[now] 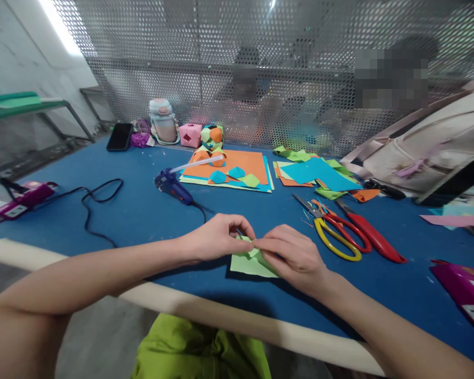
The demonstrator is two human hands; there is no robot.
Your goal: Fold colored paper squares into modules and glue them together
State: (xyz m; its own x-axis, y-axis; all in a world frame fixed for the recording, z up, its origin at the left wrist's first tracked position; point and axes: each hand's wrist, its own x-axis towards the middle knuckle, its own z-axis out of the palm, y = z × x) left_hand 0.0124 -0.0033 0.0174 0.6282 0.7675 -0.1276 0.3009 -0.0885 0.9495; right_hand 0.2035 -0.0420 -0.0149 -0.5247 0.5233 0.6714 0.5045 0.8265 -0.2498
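Both hands meet over a sheet of light green paper (249, 266) near the front of the blue table. My left hand (220, 238) pinches the paper's upper edge between thumb and fingers. From the other side my right hand (294, 257) grips the same paper, its fingertips touching those of the left. A small part of the paper looks folded up under the fingertips; the exact fold is hidden. Beyond the hands lies a blue glue gun (174, 187) with a clear glue stick in it. Scissors (332, 229) with red and yellow handles rest to the right.
A red-handled cutter (373, 231) lies beside the scissors. Coloured sheets (229, 164) with small folded paper pieces and a paper ball (212, 136) sit farther back. A bottle (161, 121), phone (119, 137), power strip (19, 199) with black cord and pale bag (430, 142) line the edges.
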